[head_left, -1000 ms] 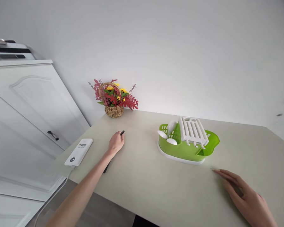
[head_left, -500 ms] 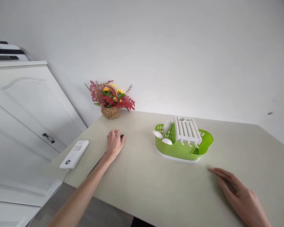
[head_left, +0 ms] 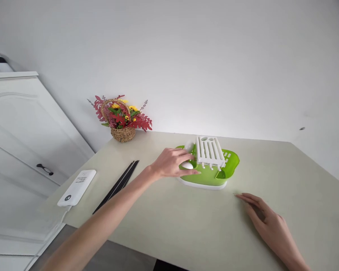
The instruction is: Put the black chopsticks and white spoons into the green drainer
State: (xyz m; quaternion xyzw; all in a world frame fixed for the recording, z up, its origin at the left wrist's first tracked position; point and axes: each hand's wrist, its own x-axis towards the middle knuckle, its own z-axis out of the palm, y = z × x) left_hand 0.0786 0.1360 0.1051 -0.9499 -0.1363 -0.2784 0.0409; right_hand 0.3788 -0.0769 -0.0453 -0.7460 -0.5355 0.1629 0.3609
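My left hand (head_left: 172, 162) is at the left end of a green plastic cutlery rack (head_left: 202, 176). Its thumb and fingers are apart around a white spoon (head_left: 187, 165), and it grips nothing that I can see. Behind the fingers another white spoon (head_left: 189, 146) stands in the rack, partly covered. A white slotted holder (head_left: 209, 151) with small hooks sits on top of the rack. To the right, my right hand (head_left: 267, 220) rests on its side on the table, fingers stretched out and holding nothing. Several black chopsticks (head_left: 120, 183) lie left of my left forearm.
A white power bank (head_left: 77, 187) with a cable lies near the left edge of the pale table (head_left: 158, 218). At the back left stands a wicker basket (head_left: 123, 134) of red and yellow flowers. A white cabinet (head_left: 19, 131) is on the left, beyond the table.
My left hand has let go of the chopsticks and moved right to the rack. The view has shifted slightly right; my right hand stays where it was on the table.
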